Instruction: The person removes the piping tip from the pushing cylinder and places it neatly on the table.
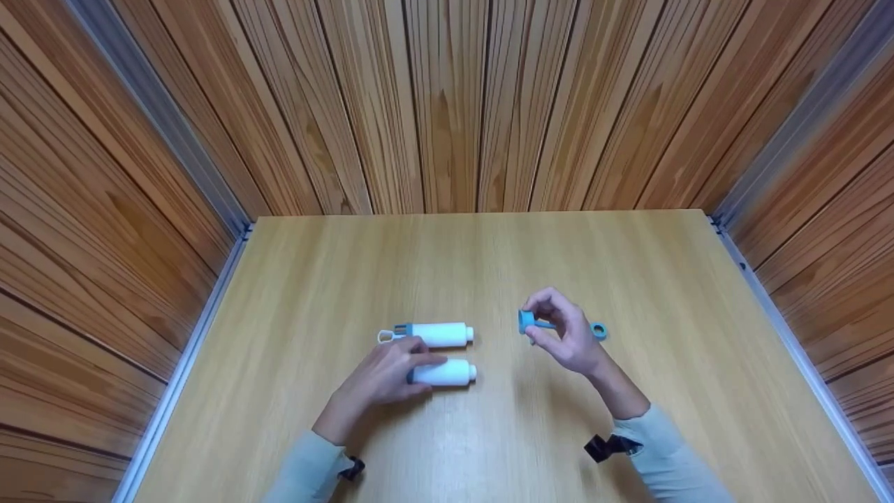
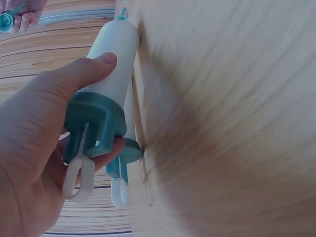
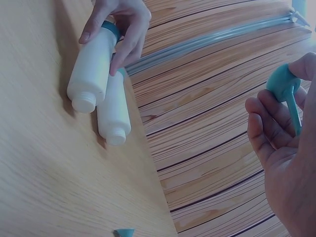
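Note:
My left hand (image 1: pixel 387 370) grips a white cylinder (image 1: pixel 443 372) around its teal end, the thumb along its side. In the left wrist view, this white cylinder (image 2: pixel 116 54) has a slotted teal collar (image 2: pixel 96 116) and a white loop (image 2: pixel 79 180). Its narrow neck (image 3: pixel 84 102) faces right in the head view. Just beyond it lies a second, similar white cylinder (image 1: pixel 443 334) with its own loop. My right hand (image 1: pixel 569 339) pinches a small teal cup-shaped piece (image 1: pixel 526 321) with a thin stem, seen in the right wrist view as a rounded teal cup (image 3: pixel 281 84).
A teal ring-shaped piece (image 1: pixel 598 330) shows just right of my right hand, partly hidden by it. Everything is over a light wooden table (image 1: pixel 475 265). Wood-panelled walls (image 1: pixel 447 105) with grey metal edging enclose its back and sides.

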Motion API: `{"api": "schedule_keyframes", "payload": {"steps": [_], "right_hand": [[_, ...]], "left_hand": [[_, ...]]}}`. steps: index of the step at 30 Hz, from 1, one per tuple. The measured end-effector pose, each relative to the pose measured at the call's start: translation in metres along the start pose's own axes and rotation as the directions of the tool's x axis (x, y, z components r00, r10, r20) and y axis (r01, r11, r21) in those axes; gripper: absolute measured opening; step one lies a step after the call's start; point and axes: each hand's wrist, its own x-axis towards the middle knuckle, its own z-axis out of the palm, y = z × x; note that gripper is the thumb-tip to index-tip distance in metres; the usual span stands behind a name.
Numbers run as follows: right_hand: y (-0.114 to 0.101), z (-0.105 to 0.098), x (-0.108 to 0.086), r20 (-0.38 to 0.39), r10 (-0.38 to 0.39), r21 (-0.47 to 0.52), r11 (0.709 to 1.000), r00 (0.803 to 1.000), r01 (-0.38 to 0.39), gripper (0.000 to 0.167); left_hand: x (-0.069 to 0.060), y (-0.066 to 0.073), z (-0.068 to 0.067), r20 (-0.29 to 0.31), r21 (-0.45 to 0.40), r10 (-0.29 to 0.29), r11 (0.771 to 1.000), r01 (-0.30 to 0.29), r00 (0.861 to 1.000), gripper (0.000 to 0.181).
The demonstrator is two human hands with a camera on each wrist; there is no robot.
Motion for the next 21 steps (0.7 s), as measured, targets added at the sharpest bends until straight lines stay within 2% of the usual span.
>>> {"api": "schedule_keyframes", "payload": {"steps": [8, 13, 21], "right_hand": [[0.0032, -0.0001, -0.0007, -0.001, -0.029, 0.015, 0.999, 1.000, 0.029, 0.032], [0.0034, -0.0004, -0.0010, 0.002, -0.017, 0.005, 1.000, 1.000, 0.017, 0.032], [0.0024, 0.0005, -0.0006, 0.001, -0.001, 0.000, 1.000, 1.000, 0.001, 0.033]], "left_hand": [[-0.0001, -0.0005, 0.0019, 0.067, 0.000, -0.032, 0.999, 0.032, 0.997, 0.052], [0.0002, -0.0018, 0.0040, 0.072, 0.019, -0.038, 0.999, 0.037, 0.997, 0.053], [0.0005, -0.0017, 0.0039, 0.072, -0.003, -0.043, 0.999, 0.043, 0.997, 0.055]]}}
